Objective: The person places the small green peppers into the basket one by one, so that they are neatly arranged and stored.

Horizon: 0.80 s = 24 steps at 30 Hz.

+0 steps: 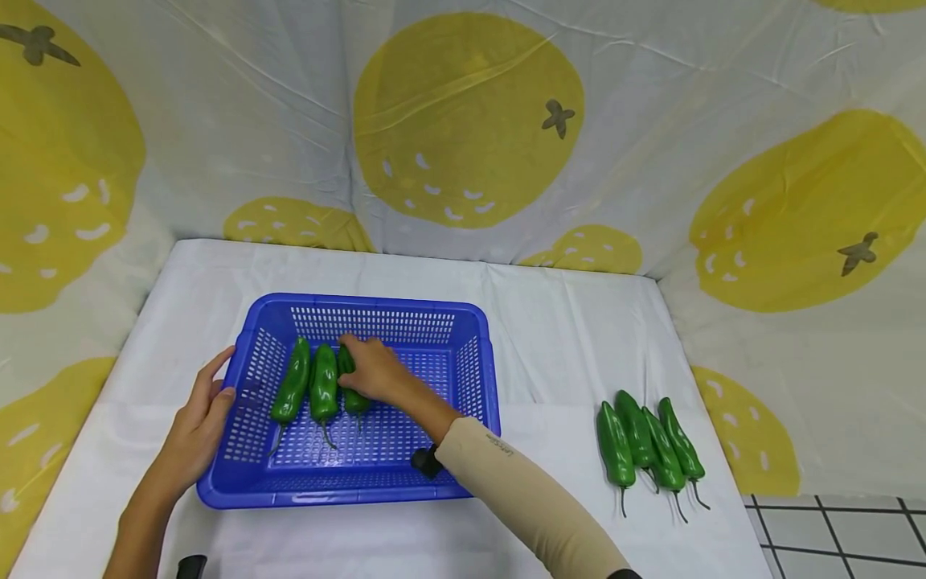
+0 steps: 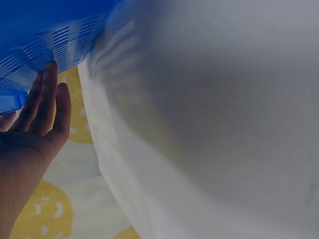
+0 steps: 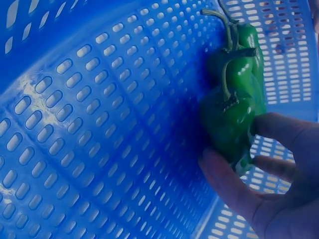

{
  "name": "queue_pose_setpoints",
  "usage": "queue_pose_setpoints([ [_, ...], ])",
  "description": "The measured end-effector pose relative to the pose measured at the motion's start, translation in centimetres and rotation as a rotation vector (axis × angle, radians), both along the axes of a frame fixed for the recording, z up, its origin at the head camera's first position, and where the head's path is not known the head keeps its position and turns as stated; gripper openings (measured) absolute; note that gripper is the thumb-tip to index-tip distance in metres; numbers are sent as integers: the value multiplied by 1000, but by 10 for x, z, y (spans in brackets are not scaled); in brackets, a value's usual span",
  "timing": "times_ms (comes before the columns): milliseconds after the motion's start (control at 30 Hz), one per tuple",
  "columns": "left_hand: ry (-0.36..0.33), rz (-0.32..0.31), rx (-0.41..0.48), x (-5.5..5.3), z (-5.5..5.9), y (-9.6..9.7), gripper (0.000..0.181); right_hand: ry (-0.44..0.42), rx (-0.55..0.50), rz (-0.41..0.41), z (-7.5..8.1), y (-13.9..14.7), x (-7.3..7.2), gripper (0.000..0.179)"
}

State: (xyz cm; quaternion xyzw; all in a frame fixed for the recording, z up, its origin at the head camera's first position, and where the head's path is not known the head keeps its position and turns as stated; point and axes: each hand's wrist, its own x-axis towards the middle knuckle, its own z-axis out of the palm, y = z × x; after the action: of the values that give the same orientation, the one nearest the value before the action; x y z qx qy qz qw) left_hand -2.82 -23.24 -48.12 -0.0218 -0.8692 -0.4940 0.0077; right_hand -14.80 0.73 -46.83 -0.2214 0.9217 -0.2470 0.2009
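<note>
A blue basket (image 1: pixel 347 495) with slotted walls sits on the white-covered table. Inside it, toward the left, a green pepper (image 1: pixel 292 386) and another green pepper (image 1: pixel 324 386) lie side by side, stems toward the near wall. My right hand (image 1: pixel 376 370) grips a third green pepper (image 3: pixel 227 122) just right of them, thumb and fingers on either side; part of that pepper is hidden by the hand. At the basket's left side, my left hand (image 1: pixel 198 430) touches the outer wall with extended fingers (image 2: pixel 48 99), as the left wrist view shows.
Several more green peppers (image 1: pixel 615 446) lie in a group on the table's right side. White cloth (image 1: pixel 564 338) covers the table, and a lemon-printed curtain (image 1: pixel 637 145) rises behind and beside it. A small black object (image 1: pixel 191 566) shows at the bottom edge.
</note>
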Motion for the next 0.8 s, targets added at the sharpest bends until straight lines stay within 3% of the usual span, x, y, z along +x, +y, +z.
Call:
queue_pose_setpoints([
  [233,1,-1,-4,-1,0,-1,58,0,-42,32,2,-5,3,57],
  [400,7,-5,-6,0,-1,0,57,4,-91,-13,4,-5,4,51],
  [700,6,-7,-1,0,0,0,57,-37,-79,-72,8,-2,2,63],
  [800,3,-7,2,0,0,0,58,-9,-43,-65,12,1,2,63],
])
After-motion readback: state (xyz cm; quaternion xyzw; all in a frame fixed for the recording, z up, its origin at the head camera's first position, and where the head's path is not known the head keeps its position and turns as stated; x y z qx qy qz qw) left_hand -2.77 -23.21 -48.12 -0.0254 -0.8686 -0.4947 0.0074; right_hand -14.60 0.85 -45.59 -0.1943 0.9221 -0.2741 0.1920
